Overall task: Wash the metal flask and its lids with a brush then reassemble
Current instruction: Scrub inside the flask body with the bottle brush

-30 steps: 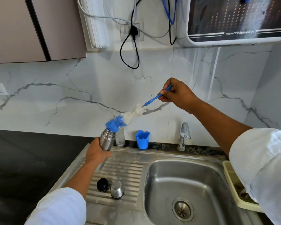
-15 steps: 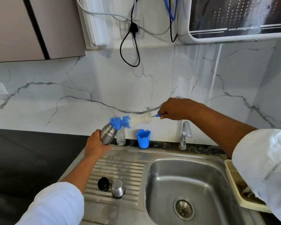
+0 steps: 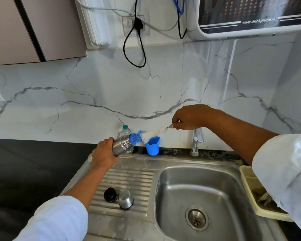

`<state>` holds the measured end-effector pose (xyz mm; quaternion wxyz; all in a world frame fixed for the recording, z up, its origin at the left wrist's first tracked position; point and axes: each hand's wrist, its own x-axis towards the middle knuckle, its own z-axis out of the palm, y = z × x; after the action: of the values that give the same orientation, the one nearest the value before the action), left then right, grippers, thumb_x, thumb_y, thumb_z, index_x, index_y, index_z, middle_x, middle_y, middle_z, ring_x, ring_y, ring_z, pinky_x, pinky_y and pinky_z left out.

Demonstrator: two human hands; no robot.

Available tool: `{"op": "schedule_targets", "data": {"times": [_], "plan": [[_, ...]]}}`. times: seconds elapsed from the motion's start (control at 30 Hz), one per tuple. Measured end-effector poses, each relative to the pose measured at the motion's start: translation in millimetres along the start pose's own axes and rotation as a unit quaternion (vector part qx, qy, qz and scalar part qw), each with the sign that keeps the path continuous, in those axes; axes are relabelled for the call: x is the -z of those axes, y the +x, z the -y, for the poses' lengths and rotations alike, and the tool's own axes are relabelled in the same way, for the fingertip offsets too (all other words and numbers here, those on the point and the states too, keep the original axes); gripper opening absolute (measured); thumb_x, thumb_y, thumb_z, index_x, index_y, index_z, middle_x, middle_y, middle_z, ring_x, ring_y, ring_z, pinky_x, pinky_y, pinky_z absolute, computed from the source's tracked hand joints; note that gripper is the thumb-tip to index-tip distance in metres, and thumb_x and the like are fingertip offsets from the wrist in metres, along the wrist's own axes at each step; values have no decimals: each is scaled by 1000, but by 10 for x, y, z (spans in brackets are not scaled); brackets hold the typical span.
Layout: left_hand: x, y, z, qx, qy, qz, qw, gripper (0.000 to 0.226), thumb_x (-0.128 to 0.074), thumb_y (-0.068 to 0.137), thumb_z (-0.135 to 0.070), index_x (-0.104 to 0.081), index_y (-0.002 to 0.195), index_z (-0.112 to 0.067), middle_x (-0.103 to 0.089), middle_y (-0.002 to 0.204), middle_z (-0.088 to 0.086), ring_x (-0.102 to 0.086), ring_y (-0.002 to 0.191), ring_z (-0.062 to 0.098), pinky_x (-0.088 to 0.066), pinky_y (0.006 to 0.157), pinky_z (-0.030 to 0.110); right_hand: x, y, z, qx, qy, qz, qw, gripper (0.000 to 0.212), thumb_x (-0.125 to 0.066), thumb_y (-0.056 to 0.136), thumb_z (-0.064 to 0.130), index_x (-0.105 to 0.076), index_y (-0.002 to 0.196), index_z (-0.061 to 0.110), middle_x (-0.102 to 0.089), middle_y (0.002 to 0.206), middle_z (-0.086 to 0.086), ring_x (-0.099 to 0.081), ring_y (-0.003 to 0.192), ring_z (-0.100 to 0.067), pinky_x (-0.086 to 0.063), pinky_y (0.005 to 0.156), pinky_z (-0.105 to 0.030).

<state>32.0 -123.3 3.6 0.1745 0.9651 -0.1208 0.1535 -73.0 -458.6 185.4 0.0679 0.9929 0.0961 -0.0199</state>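
Showing "www.drinkprime.in" on its panel, the purifier (image 3: 250, 18) hung overhead, cut off by the frame. You held the ribbed, shiny steel flask (image 3: 122, 145) tilted above the drainboard (image 3: 132, 176), left hand (image 3: 103, 155) wrapped round its base. Your right hand (image 3: 189, 118) pinched the brush (image 3: 146, 134), blue bristles at the flask's mouth, handle hidden in your fingers. The black lid (image 3: 109, 194) and steel cap (image 3: 126, 199) sat side by side on the ridges.

Loose white left sleeve (image 3: 57, 221) and creased white right sleeve (image 3: 285, 174), bare forearms (image 3: 87, 181) beyond.
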Motion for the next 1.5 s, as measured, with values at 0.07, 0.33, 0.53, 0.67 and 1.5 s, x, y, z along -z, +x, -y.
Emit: {"op": "schedule_targets", "data": {"times": [0.07, 0.33, 0.53, 0.67, 1.5], "plan": [[-21, 0, -25, -20, 14, -6, 1000, 68, -86, 63, -22, -56, 124, -17, -62, 115, 4, -57, 106, 29, -50, 83, 48, -62, -12, -24, -1, 32, 22, 999, 38, -44, 104, 53, -71, 101, 27, -65, 92, 13, -57, 81, -5, -45, 78, -28], [-56, 59, -354, -107, 23, -21, 994, 72, -88, 65, -21, -57, 130, -16, -63, 127, 3, -54, 118, 29, -44, 99, 51, -398, 8, 3, -11, 142, 49, 989, 44, -40, 108, 45, -73, 101, 16, -55, 78, 11, -52, 75, -6, -37, 82, -28], [-59, 50, -492, -119, 54, 9, 991, 71, -87, 66, -25, -56, 130, -19, -61, 129, 2, -52, 120, 27, -40, 95, 48, -620, -125, -85, -9, 91, -5, 996, 44, -42, 104, 55, -72, 113, 24, -59, 82, 15, -53, 75, -6, -43, 73, -29], [-96, 29, -623, -122, 43, 59, 990, 72, -86, 66, -27, -54, 130, -21, -60, 126, -1, -52, 118, 26, -45, 91, 48, -726, -249, -115, -4, -27, -76, 997, 45, -37, 104, 59, -70, 117, 33, -68, 93, 8, -58, 79, -12, -46, 65, -29], [-1174, -387, -1437, -284, 26, -41, 958, 69, -85, 66, -12, -61, 130, -22, -59, 135, 2, -51, 128, 31, -33, 109, 52, -2305, -652, -36, -169, 309, -25, 936, 37, -46, 104, 51, -71, 95, 25, -63, 73, 4, -59, 66, -14, -44, 59, -30]]}}
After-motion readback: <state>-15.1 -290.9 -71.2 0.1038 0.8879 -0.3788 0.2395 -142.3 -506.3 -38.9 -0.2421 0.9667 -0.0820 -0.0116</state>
